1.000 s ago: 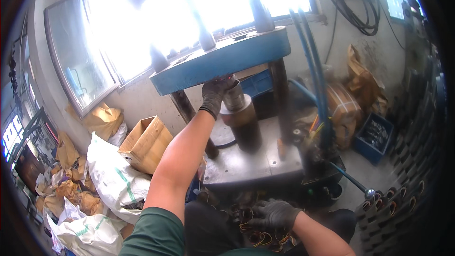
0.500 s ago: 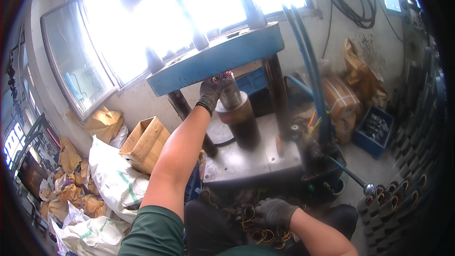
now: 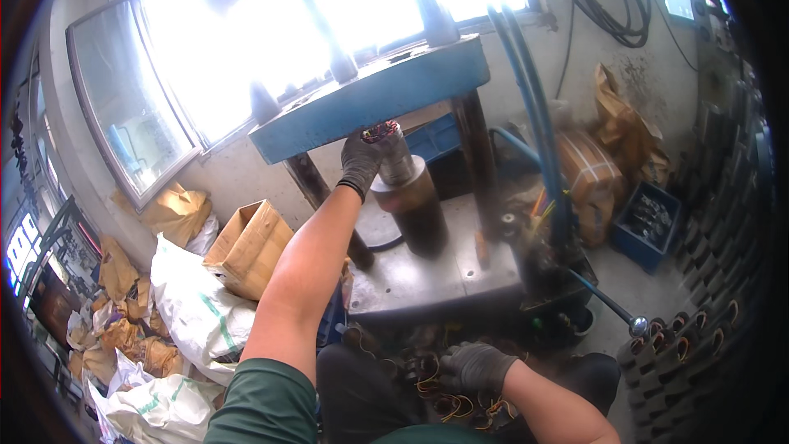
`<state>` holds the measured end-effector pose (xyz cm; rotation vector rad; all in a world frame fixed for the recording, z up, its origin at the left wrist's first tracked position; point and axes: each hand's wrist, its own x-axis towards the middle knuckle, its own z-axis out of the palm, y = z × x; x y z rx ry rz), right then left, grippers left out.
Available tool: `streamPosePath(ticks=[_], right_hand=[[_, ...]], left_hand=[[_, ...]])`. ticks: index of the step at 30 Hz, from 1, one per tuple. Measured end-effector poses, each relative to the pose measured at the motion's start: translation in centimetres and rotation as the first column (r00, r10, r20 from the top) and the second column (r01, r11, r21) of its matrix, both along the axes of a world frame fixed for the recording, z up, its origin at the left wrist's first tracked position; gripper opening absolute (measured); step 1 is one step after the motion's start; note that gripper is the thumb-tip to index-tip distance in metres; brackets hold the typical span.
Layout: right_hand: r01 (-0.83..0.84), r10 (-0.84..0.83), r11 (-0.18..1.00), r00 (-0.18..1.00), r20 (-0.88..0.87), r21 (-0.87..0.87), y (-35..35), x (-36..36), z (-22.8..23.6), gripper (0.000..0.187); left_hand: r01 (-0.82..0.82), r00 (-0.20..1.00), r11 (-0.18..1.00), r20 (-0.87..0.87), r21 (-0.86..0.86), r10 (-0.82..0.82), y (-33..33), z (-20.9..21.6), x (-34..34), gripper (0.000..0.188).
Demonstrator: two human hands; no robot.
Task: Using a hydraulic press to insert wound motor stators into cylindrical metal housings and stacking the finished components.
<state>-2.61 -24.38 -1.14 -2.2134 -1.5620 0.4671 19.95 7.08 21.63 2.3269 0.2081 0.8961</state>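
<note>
My left hand [image 3: 360,161], in a dark grey glove, reaches up under the blue plate of a press [image 3: 378,99]. Its fingers are closed against a wound motor stator [image 3: 380,132] with red and dark wires, at the top of a shiny metal cylinder [image 3: 398,163]. A thicker dark column [image 3: 419,226] carries that cylinder. Low in front of me, my right hand [image 3: 477,367], gloved too, rests with curled fingers among several dark wound parts with yellow and orange wires [image 3: 427,382]. Its fingertips are hidden, so what they hold does not show.
The press's metal base [image 3: 419,286] lies ahead. A lever with a ball end [image 3: 638,326] sticks out at right, near many stacked dark cylinders [image 3: 682,353]. Left are a wooden box [image 3: 251,251] and white sacks [image 3: 193,304]. A blue crate [image 3: 649,226] of metal parts stands right.
My left hand has shifted slightly beside the stator, leaving more of its wires in sight. The right hand stays in the same place.
</note>
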Motion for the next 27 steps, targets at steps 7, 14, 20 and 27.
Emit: streamPosePath(ticks=[7,14,20,27], right_hand=[[-0.078,0.077,0.997,0.995,0.063,0.006,1.2,-0.2,0.4,0.046],[0.022,-0.023,1.0,1.0,-0.012,-0.021,0.2,0.0,-0.9,0.049],[0.043,-0.042,0.996,0.999,0.013,-0.079,-0.2,-0.9,1.2,0.051],[0.035,-0.069,0.973,0.987,0.144,0.227,-2.7,-0.9,4.1,0.026]], left_hand=[[0.284,0.937,0.951,0.249,-0.126,-0.246,13.5,-3.4,6.7,0.074],[0.097,0.994,0.99,0.047,0.099,-0.102,-0.1,-0.1,-1.4,0.077],[0.057,0.998,0.998,-0.002,0.015,-0.057,1.0,-0.9,-1.8,0.098],[0.142,0.989,0.932,0.092,-0.334,-0.118,8.4,-10.7,-13.4,0.074]])
